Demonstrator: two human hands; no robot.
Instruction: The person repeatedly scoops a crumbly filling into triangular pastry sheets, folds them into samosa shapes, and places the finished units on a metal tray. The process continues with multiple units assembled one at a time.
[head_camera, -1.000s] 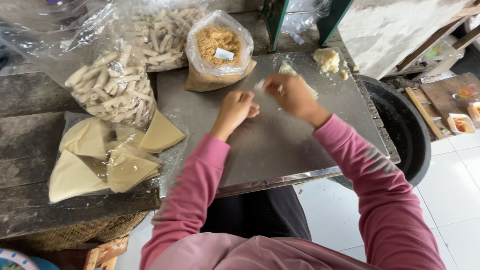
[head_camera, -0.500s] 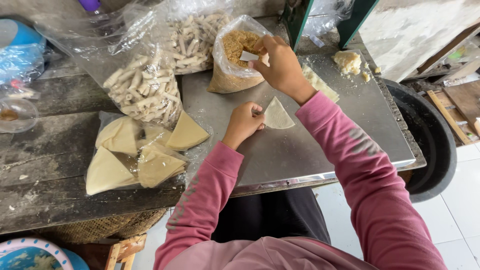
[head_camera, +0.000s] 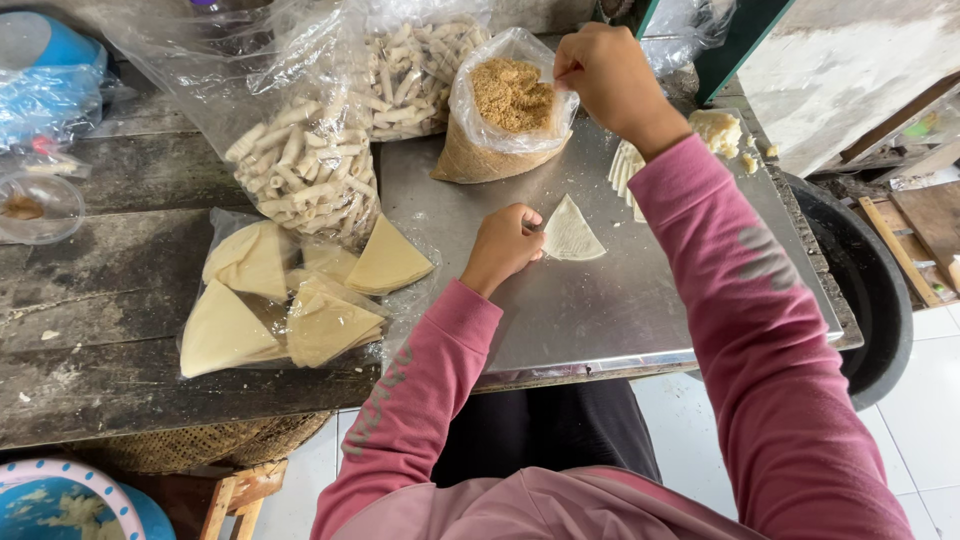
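A pale triangular wrapper (head_camera: 572, 233) lies flat on the metal sheet (head_camera: 620, 310). My left hand (head_camera: 505, 247) rests with curled fingers on the wrapper's left corner and holds it down. My right hand (head_camera: 610, 75) is at the open mouth of a clear bag of brown crumbly filling (head_camera: 505, 100). Its fingers are pinched together over the filling on what looks like a small white spoon, mostly hidden. Both arms wear pink sleeves.
A stack of wrappers (head_camera: 625, 170) and a pale lump (head_camera: 718, 130) lie under my right arm. Bags of rolled sticks (head_camera: 300, 170) and of folded triangles (head_camera: 290, 295) sit left on the wooden table (head_camera: 90, 310). A black tub (head_camera: 885, 290) stands at the right.
The wrapper was laid flat on the sheet and my left hand stayed on it. My right hand moved up from the wrapper to the filling bag.
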